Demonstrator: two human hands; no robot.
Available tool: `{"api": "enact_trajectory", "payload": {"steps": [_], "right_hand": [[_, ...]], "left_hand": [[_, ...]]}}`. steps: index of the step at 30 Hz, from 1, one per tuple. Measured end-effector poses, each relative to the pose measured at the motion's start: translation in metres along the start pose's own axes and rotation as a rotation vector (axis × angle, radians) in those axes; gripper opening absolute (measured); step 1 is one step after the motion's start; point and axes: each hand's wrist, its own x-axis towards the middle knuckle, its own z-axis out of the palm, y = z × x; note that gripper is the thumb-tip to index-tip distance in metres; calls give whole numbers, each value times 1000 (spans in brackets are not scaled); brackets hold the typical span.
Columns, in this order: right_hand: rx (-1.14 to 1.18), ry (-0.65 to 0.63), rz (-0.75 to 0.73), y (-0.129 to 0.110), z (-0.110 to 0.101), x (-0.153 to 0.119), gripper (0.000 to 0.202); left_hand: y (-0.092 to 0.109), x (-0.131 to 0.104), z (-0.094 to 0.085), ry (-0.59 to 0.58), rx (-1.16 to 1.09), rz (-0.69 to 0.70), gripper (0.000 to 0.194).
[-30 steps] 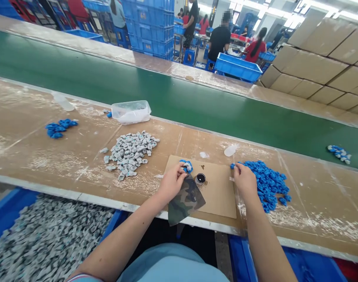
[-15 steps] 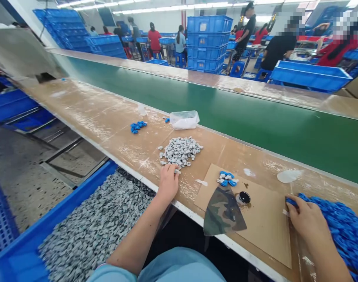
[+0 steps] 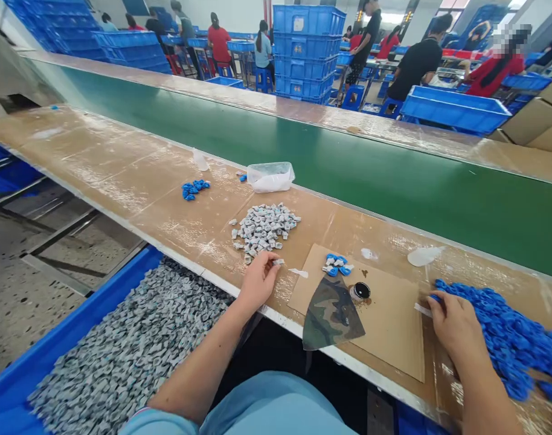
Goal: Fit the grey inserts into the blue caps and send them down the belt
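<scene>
My left hand point(image 3: 259, 281) pinches a small grey plastic piece point(image 3: 278, 261) between thumb and fingertips, just in front of a heap of similar grey pieces point(image 3: 267, 226). At the right, my right hand point(image 3: 455, 326) is closed on a small blue plastic piece point(image 3: 434, 296), mostly hidden by the fingers. It is beside a large pile of blue pieces point(image 3: 511, 338). Between my hands lies a cardboard sheet point(image 3: 394, 332). On it are a little group of joined blue and grey pieces point(image 3: 337, 264), a small pot of dark liquid point(image 3: 361, 291) and a camouflage cloth point(image 3: 330, 320).
A blue crate point(image 3: 13, 393) full of grey pieces stands below the table edge at left. A clear plastic tub point(image 3: 270, 177) and a few blue pieces point(image 3: 195, 190) sit farther back. Beyond runs a green conveyor belt point(image 3: 348, 163); people work behind stacked blue crates point(image 3: 307, 54).
My left hand has come away from the front of the grey heap with a grey piece in its fingertips. My right hand stays by the blue pile. The whole view has shifted slightly.
</scene>
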Motion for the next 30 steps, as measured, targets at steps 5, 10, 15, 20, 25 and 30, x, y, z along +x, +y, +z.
{"api": "enact_trajectory", "payload": {"steps": [5, 10, 15, 20, 25, 30], "right_hand": [[58, 28, 19, -40, -17, -7, 27], [259, -58, 40, -79, -25, -15, 29], [484, -180, 103, -110, -26, -17, 28], [508, -189, 3, -127, -24, -10, 26], [514, -197, 3, -129, -18, -7, 25], [471, -215, -77, -132, -20, -2, 19]], "left_hand": [[24, -15, 36, -261, -634, -337, 32], [35, -25, 65, -393, -709, -426, 32], [37, -28, 82, -448, -772, -458, 37], [37, -30, 85, -429, -752, -381, 32], [37, -31, 84, -500, -761, -400, 31], [35, -34, 88, -535, -785, -488, 35]]}}
